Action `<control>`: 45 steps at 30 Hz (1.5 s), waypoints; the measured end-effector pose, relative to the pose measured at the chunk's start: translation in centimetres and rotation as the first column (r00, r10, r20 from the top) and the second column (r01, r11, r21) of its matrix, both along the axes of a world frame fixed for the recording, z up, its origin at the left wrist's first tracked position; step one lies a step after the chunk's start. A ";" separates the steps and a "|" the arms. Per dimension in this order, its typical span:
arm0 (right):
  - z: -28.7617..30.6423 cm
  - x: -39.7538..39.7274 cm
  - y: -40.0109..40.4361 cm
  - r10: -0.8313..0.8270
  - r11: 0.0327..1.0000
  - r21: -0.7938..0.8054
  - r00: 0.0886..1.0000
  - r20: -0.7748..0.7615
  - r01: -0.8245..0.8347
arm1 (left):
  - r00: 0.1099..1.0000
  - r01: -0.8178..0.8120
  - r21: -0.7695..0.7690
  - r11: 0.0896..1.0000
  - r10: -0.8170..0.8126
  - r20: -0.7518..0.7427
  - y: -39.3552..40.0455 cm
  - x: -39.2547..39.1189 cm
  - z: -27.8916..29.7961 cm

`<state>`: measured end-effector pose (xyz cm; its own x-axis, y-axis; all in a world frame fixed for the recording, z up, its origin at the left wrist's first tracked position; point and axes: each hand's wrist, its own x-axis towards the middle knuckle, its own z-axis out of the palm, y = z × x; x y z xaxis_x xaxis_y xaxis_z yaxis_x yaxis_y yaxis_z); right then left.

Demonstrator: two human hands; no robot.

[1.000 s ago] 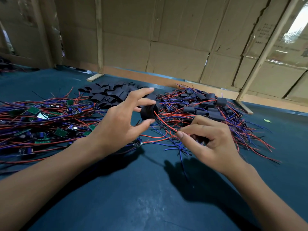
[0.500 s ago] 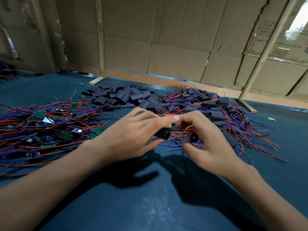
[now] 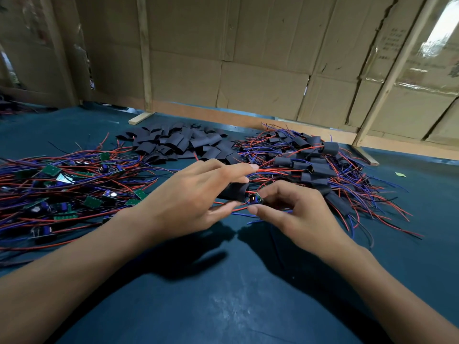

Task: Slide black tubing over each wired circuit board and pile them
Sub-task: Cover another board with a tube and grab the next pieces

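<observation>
My left hand (image 3: 188, 197) pinches a short black tube (image 3: 233, 192) between thumb and fingers at the table's middle. Right beside it, my right hand (image 3: 293, 214) pinches a small green circuit board (image 3: 254, 199) with red and blue wires, its end at the tube's mouth. A heap of bare wired boards (image 3: 62, 192) lies at the left. Loose black tubing pieces (image 3: 178, 142) are piled at the back centre. Sleeved boards with wires (image 3: 310, 167) form a pile at the right.
The table has a dark teal mat (image 3: 223, 294). Cardboard walls (image 3: 248, 70) with wooden battens (image 3: 145, 58) close off the back. A small wood block (image 3: 140, 118) lies at the back edge, and a green scrap (image 3: 400, 174) at the far right.
My left hand brought the black tube down from the tubing pile to meet my right hand. The board's end now shows at the tube's mouth between both hands.
</observation>
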<state>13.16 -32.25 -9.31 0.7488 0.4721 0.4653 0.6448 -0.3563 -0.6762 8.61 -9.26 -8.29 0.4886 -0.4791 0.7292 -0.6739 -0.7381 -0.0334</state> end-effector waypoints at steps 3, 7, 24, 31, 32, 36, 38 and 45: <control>0.5 -0.4 0.2 0.060 0.998 0.030 0.998 0.023 -0.061 | 1.000 0.005 0.008 1.000 -0.005 0.005 0.1 0.0 0.0; 1.0 -0.4 0.0 0.113 0.993 -0.009 0.994 -0.007 -0.113 | 0.999 0.002 0.036 0.999 -0.004 0.051 0.3 0.3 0.1; 1.8 -0.8 -0.4 0.287 0.951 0.164 0.943 -0.168 -0.260 | 0.992 0.117 -0.043 0.992 -0.119 -0.042 0.2 -0.3 0.3; 2.8 -1.4 -0.8 0.364 0.929 0.156 0.904 -0.225 -0.335 | 0.987 0.149 -0.053 0.987 -0.151 -0.055 0.0 -0.3 0.2; 2.9 -1.4 -0.9 0.362 0.931 0.138 0.902 -0.234 -0.337 | 0.986 0.153 -0.049 0.987 -0.156 -0.055 -0.1 -0.4 0.2; 3.0 -1.2 -1.1 0.314 0.949 0.075 0.912 -0.263 -0.305 | 0.981 0.184 -0.018 0.983 -0.184 -0.056 -0.5 -0.4 0.0; 2.9 -1.0 -1.1 0.279 0.960 0.074 0.918 -0.281 -0.269 | 0.981 0.185 -0.006 0.983 -0.185 -0.063 -0.4 -0.4 0.1; 2.9 -0.5 -1.0 0.257 0.964 0.169 0.886 -0.385 -0.206 | 0.982 0.173 -0.043 0.984 -0.176 -0.075 -0.1 -0.4 0.2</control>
